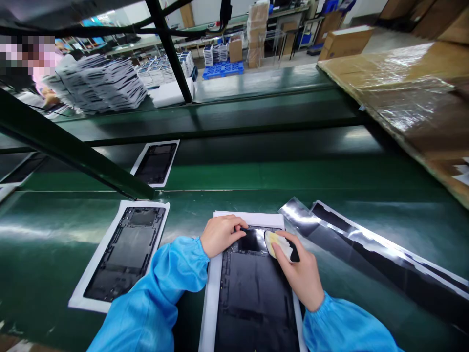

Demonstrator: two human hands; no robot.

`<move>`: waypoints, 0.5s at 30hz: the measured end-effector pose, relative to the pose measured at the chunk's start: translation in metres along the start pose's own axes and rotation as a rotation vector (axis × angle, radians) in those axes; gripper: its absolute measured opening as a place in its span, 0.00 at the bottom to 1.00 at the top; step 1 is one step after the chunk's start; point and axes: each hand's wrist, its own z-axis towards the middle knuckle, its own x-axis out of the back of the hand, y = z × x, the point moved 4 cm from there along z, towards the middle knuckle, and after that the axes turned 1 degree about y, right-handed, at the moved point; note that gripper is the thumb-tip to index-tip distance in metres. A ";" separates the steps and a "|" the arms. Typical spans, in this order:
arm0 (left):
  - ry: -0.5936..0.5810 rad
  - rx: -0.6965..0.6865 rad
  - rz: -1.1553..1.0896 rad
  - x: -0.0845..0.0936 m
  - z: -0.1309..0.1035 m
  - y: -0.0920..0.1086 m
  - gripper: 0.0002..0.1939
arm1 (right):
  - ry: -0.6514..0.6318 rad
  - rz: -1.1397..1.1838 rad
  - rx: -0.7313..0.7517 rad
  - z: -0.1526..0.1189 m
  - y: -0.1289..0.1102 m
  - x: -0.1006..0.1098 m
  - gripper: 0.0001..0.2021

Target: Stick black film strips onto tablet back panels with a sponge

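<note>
**Wiping a panel on the green bench**

Pressing down on a dark rectangular panel in a white frame (252,288), the person's left hand (221,234) rests curled at the panel's top left corner, fingertips on its upper edge, gripping nothing that shows. The right hand (300,271) pinches a small yellow-and-white wiping pad (277,243) against the glossy upper part of the panel. Both arms wear bright blue sleeves (157,298). The panel lies flat on the green work surface (54,234), directly before the person. A second dark panel in a white frame (124,252) lies just to the left, a third (156,163) farther back. Long strips of shiny black film (370,249) sprawl to the right. Stacks of grey-white trays (98,83) stand beyond the bench.
</note>
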 end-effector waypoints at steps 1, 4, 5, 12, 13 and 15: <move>-0.001 0.000 0.000 0.000 0.000 0.000 0.07 | 0.002 0.000 -0.003 0.000 0.000 0.000 0.12; -0.001 -0.001 -0.006 0.001 0.000 0.000 0.08 | 0.005 0.001 0.009 0.000 0.000 0.001 0.12; 0.000 -0.003 -0.007 0.001 0.000 0.000 0.08 | 0.004 0.001 0.012 0.001 -0.001 0.001 0.12; 0.003 -0.006 0.068 -0.001 -0.002 0.002 0.07 | 0.005 0.002 0.019 0.001 -0.002 0.001 0.12; 0.001 -0.009 0.091 -0.001 -0.003 0.003 0.07 | 0.005 0.004 0.014 0.001 -0.002 0.001 0.12; 0.000 -0.042 0.170 -0.001 -0.004 0.008 0.07 | -0.001 0.005 -0.002 0.001 -0.002 0.001 0.13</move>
